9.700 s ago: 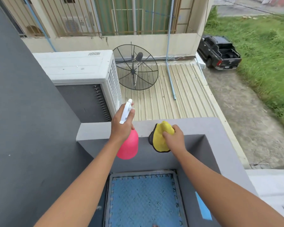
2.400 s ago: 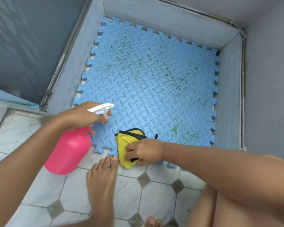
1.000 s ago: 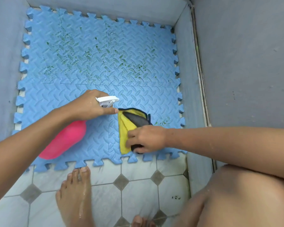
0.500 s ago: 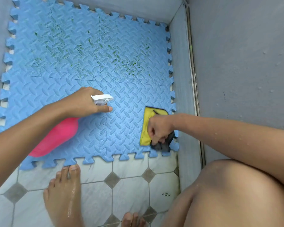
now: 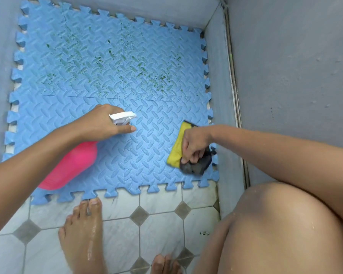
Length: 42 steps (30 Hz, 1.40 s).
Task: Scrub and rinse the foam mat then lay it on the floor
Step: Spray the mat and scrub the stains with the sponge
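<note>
Grime, in green specks (image 5: pixel 147 76), covers the far half of the foam mat (image 5: pixel 156 123), and both hands sit on the near half, so the scrubbing has to travel away from the person. The mat lies flat in a grey-walled corner (image 5: pixel 285 56), its near toothed edge resting on the tiled floor (image 5: pixel 160 224) just ahead of a wet bare foot (image 5: pixel 81 234). It is roughly square, so it has no long axis to speak of. The right hand (image 5: pixel 194 145) is at the near right corner, fingers curled tight round a yellow and dark cloth (image 5: pixel 175 149) and pressing it onto the foam. The cloth's longer side points up toward the stains. The forearm comes in from the right, over a bent knee. The left hand (image 5: pixel 105 123) is near the middle of the mat, fingers wrapped round the neck of a pink spray bottle (image 5: pixel 71 165) that leans back toward the person. The white nozzle (image 5: pixel 123 116) points right across the clean blue foam, not at the specks. One finger lies straight beneath the nozzle; I cannot tell whether it is on the trigger. I judge the right hand the better placed for the right-hand patch of grime, which lies straight ahead of the cloth
</note>
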Tool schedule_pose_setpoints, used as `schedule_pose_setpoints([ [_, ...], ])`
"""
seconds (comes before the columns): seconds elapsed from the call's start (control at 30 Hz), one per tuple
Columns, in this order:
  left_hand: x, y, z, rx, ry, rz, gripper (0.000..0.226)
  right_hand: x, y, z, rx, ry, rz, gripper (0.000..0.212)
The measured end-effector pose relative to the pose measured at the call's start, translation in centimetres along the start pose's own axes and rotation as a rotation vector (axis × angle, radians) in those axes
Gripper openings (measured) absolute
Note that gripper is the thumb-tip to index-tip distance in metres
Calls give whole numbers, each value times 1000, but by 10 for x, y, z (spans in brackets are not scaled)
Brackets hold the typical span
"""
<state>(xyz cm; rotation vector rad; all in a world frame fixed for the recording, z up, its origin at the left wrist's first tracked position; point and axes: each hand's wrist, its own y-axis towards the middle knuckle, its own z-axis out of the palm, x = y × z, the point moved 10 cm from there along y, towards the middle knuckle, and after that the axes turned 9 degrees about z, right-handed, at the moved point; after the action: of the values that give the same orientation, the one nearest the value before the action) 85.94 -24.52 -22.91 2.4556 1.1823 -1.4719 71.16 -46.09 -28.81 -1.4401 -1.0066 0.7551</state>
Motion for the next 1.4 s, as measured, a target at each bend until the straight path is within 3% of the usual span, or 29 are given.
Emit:
schedule_pose_setpoints([
  [0.07,1,0,-2,-18,-4,-26,52,28,3,43,161,-26,-50,29],
  [0.17,1,-1,-4,-41,22,-35,45,51,6,33,84,177,-191,23],
  [0.2,1,-1,-6,-52,22,-40,43,49,7,10,-34,300,-223,20],
  [0.27,4,-3,-11,-70,-7,-62,40,25,-1,-57,-439,485,-230,18],
  [0.33,9,-4,-15,-81,-42,-99,39,-13,-25,-116,-901,430,-103,26],
  [0.4,12,-5,-19,-99,-53,-124,38,-33,-36,-133,-1073,300,48,48],
  [0.47,14,-6,-23,-129,-71,-146,36,-22,-27,-117,-1021,165,50,68],
  [0.57,18,-6,-31,-185,-73,-176,33,39,-20,-79,-988,-48,-219,48],
  [0.67,22,-9,-40,-226,-54,-207,37,110,-21,-32,-794,-179,-595,38],
  [0.73,27,-12,-46,-262,-34,-225,37,133,-22,-7,-721,-291,-734,33],
  [0.8,32,-18,-54,-303,-18,-247,33,123,-19,-30,-833,-250,-684,31],
  [0.9,35,-24,-64,-342,-12,-247,33,59,-20,-102,-1076,52,-325,33],
  [0.97,36,-29,-70,-362,-9,-250,35,43,-21,-116,-1128,123,-178,32],
  [1.03,39,-34,-76,-383,-29,-268,33,78,-21,-96,-1070,41,-263,30],
  [1.13,52,-46,-77,-418,-96,-346,34,164,-15,-32,-805,-186,-597,29],
  [1.2,68,-64,-81,-479,-104,-414,39,206,-11,-4,-697,-351,-710,30],
  [1.4,103,-125,-119,-792,-126,-516,46,234,-6,-22,-737,-309,-708,30],
])
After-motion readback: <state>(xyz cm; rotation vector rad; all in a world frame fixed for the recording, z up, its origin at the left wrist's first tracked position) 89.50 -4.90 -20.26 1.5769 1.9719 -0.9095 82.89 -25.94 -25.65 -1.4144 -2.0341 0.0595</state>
